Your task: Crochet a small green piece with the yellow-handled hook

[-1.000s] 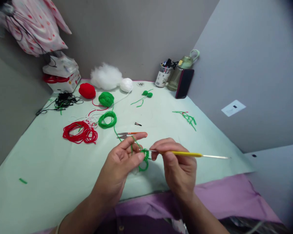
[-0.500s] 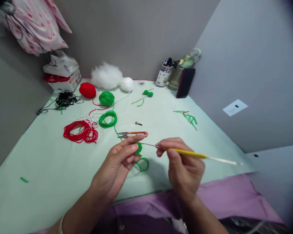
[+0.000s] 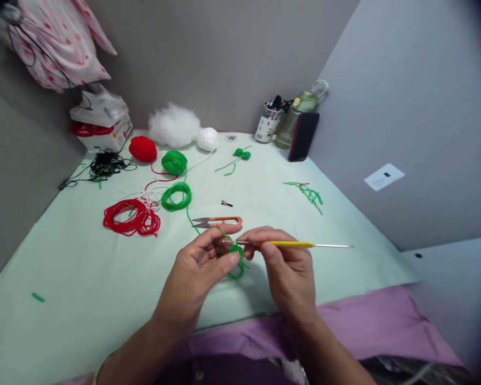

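Observation:
A small green crochet piece (image 3: 236, 250) is pinched between the thumb and fingers of my left hand (image 3: 202, 267), with green yarn running over the raised index finger. My right hand (image 3: 291, 267) grips a crochet hook (image 3: 292, 244) by its yellow handle, pen-like. The hook's thin metal tip points left and lies at the top of the piece, by the left fingers; whether it passes through a stitch I cannot tell. Below the piece hangs a loop of green yarn (image 3: 235, 275). Just beyond my left fingertips lie orange thread snips (image 3: 224, 219).
Behind the hands are a green yarn ball (image 3: 174, 162), a green coil (image 3: 177, 206), red yarn strands (image 3: 122, 223), a red ball (image 3: 143, 148), a white ball (image 3: 207, 139) and white stuffing (image 3: 174, 125). A phone (image 3: 303, 136) leans against a bottle (image 3: 288, 128) at the back right.
My right hand has moved left, and the hook is now nearly level with its tip between the left fingers. The left hand has turned, bringing the crochet piece slightly right.

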`<state>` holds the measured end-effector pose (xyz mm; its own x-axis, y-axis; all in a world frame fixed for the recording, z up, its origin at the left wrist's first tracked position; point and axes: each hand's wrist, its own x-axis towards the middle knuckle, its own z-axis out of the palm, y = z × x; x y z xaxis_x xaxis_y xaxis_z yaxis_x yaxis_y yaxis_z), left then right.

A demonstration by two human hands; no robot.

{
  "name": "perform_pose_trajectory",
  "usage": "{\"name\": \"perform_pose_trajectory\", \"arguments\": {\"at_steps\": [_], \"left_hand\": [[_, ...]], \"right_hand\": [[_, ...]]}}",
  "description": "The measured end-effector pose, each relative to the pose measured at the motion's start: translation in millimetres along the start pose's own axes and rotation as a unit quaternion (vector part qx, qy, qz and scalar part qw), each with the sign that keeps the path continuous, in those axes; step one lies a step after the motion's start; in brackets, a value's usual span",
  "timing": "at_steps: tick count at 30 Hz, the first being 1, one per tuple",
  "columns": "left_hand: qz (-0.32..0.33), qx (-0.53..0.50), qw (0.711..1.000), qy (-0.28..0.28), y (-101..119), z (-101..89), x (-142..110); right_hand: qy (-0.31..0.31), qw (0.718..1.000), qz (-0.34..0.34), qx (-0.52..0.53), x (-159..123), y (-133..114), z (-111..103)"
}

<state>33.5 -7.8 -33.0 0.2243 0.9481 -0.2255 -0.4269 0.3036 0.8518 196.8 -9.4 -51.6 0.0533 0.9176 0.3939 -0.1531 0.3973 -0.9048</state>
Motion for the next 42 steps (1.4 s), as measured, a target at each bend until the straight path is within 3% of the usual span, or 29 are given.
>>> {"name": "perform_pose_trajectory", "arguments": {"at_steps": [10, 15, 21, 25, 28, 32, 36, 40, 42], "left_hand": [[0.003, 0.026, 0.999, -0.03, -0.4, -3.4, 1.7], [0.026, 0.012, 1.0, -0.002, 1.7, -2.4, 0.8], [0.028, 0.026, 0.999, 0.003, 5.1, -3.2, 0.7], [0.036, 0.04, 0.999, 0.002, 6.0, -4.1, 0.2], [0.059, 0.067, 0.996, 0.016, 6.3, -3.2, -0.4], [0.083, 0.103, 0.991, 0.031, 5.8, -1.8, 1.8], [0.077, 0.09, 0.992, 0.034, 5.7, -1.2, 4.4], [-0.001, 0.003, 1.0, -0.008, 6.7, -0.1, 5.3], [-0.057, -0.051, 0.997, -0.03, 7.7, -0.4, 5.9]], "right_hand": [[0.007, 0.999, -0.043, -0.026, -0.4, -6.0, 5.9], [0.037, 0.999, 0.002, 0.037, -4.0, -0.1, 4.3], [0.02, 0.994, 0.031, 0.107, -0.8, 0.0, 2.6], [0.01, 0.999, -0.005, 0.05, -1.6, -3.2, 2.2], [-0.002, 0.995, -0.086, -0.047, -3.5, -7.4, 0.7], [-0.07, 0.95, -0.216, -0.215, -4.7, -12.5, -3.4], [-0.084, 0.895, -0.275, -0.34, -8.4, -12.7, -4.1], [-0.08, 0.825, -0.314, -0.463, -14.3, -11.0, -1.2], [-0.073, 0.835, -0.304, -0.453, -14.9, -10.9, -0.3]]}}
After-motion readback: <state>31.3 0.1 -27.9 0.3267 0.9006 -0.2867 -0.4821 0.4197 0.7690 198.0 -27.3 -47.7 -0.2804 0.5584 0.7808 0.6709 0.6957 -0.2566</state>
